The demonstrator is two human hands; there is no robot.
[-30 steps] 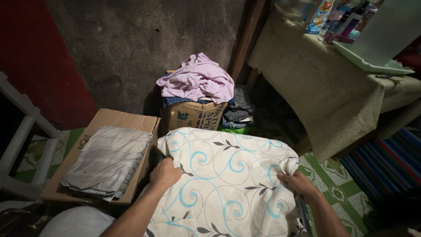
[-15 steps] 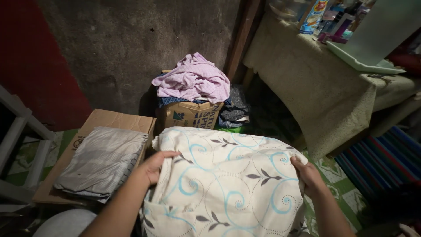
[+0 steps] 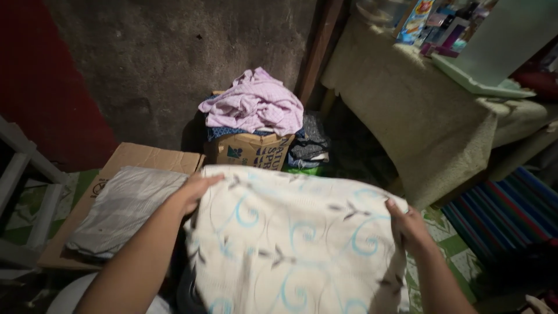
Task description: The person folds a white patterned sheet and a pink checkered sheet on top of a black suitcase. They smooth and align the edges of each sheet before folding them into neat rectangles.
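A cream cloth [image 3: 290, 238] with blue swirls and dark leaf prints fills the lower middle of the head view, blurred by motion. My left hand [image 3: 195, 191] grips its upper left corner. At the cloth's upper right edge my right hand [image 3: 407, 224] holds on, fingers curled over the fabric. The cloth is spread between both hands and hangs down toward me, hiding what lies beneath it.
A folded grey striped cloth [image 3: 119, 209] lies on a flattened cardboard sheet [image 3: 145, 157] at the left. Behind stands a cardboard box [image 3: 250, 150] heaped with pink laundry [image 3: 253, 104]. A cloth-covered table [image 3: 418, 110] with bottles is at the right, a striped mat [image 3: 505, 215] below it.
Both hands have lifted the cream cloth and shifted it slightly left; the left hand moved from on top of the fabric to its upper left corner. The cloth now blurs with movement.
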